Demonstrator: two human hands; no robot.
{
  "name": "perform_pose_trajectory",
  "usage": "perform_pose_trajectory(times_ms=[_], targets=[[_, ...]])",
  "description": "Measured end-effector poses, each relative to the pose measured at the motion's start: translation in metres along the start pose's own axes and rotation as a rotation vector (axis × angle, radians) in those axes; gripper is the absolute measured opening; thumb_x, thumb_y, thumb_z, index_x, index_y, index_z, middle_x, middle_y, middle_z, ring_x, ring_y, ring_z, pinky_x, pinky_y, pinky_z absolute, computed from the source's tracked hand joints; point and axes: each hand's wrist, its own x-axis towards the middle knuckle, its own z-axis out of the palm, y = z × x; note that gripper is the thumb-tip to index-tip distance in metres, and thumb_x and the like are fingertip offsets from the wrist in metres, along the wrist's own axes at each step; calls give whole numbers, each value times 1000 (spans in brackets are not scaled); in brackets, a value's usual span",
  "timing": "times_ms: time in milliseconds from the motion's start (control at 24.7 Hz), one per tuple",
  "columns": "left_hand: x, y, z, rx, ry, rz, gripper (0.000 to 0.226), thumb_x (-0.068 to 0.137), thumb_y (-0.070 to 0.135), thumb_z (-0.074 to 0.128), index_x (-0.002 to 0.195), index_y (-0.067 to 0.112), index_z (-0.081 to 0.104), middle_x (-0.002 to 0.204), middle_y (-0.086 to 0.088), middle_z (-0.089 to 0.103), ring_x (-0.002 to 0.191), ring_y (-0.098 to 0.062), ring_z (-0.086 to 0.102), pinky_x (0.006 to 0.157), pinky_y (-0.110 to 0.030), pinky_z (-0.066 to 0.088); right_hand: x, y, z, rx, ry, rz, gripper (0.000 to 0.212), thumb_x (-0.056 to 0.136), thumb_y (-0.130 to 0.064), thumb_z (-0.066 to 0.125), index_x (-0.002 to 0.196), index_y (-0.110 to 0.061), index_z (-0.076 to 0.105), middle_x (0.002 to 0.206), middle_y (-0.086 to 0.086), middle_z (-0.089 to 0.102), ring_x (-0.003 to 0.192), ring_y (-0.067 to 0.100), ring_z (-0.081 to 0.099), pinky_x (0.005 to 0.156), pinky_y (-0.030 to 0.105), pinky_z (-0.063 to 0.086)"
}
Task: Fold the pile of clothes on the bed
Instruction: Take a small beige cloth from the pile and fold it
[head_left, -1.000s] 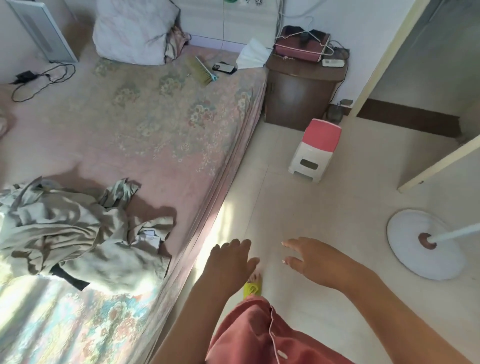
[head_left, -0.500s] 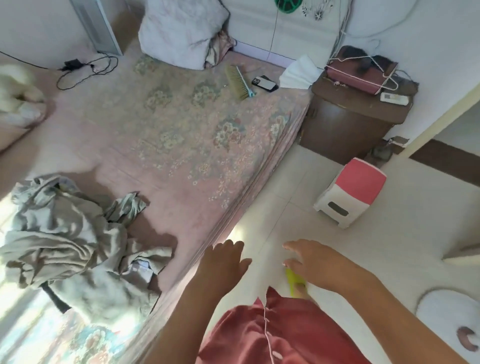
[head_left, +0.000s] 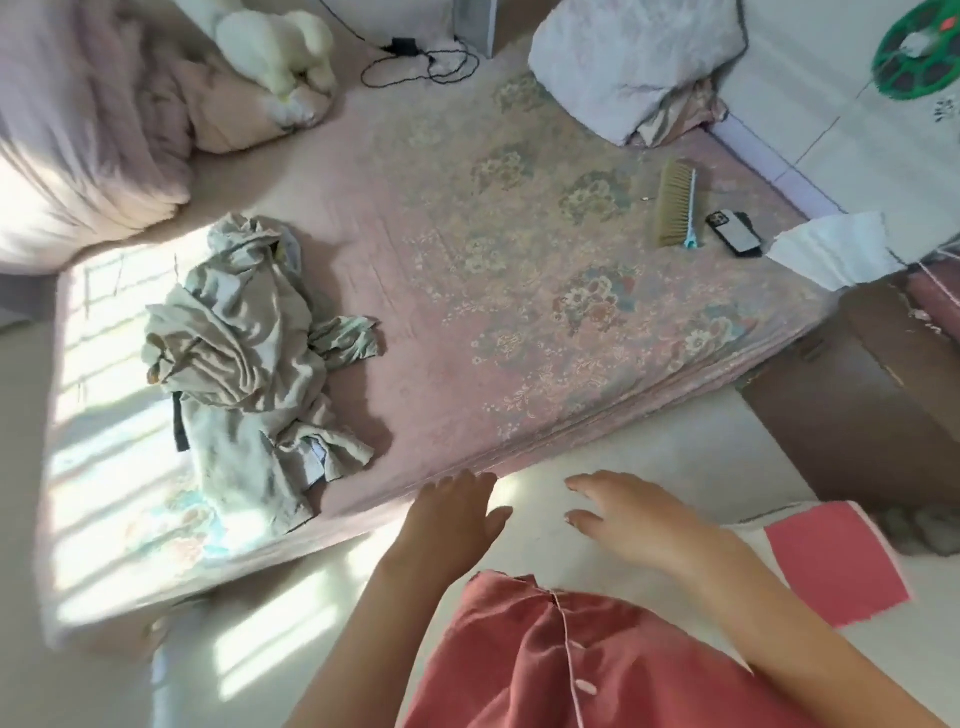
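Hovering near bed (head_left: 519, 291) edge: left hand (head_left: 451, 514), right hand (head_left: 631, 512), grips slack, empty; clothes pile (head_left: 249, 353) untouched.

- Right of the pile of clothes (head_left: 249, 358), a broad stretch of bed (head_left: 467, 291) lies bare out to the near edge.
- Well beyond the pile to the right, a brush (head_left: 674, 210) and phone (head_left: 735, 234) lie close together.
- Behind the pile, a folded quilt (head_left: 88, 130) and plush toy (head_left: 280, 57) crowd the far side.
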Motion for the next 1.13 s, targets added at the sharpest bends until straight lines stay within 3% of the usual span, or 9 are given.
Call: perform_pose_trajectory(times_ms=[203,608,851,972,1135], targets=[[13,-46,-3,-118,53,-205,45,100,43,35,137,18,40,131,-3,51,121,-22,48,101,-32,35,70,-37,-41,-108,-79,-179,61,96,-40,46,149,-26,18,152,-1,33,135,22,36,107,39,35],[120,-161,-28,-229,145,-383,41,99,41,38,131,16,45,129,-5,51,118,-26,50,98,-34,33,233,-112,-104,-306,-175,-289,56,98,-39,41,148,-21,23,148,4,36,133,23,36,105,38,35],[227,-224,4,-242,168,-444,43,99,39,36,135,17,40,136,-3,45,125,-22,43,104,-34,29,371,-112,-116,-425,-216,-337,49,98,-38,39,142,-18,32,142,5,41,130,25,37,103,38,36],[304,-260,49,-271,206,-488,55,100,43,31,147,16,22,152,-7,25,140,-20,22,114,-37,13,459,-95,-103,-453,-224,-359,51,100,-37,37,146,-17,26,148,4,35,134,23,33,105,37,34],[376,-308,144,-180,91,-634,76,96,60,14,145,17,-24,156,-11,-22,143,-25,-24,115,-43,-16,558,-71,-58,-558,-187,-419,55,100,-36,35,150,-18,18,154,4,23,140,20,22,111,32,25]])
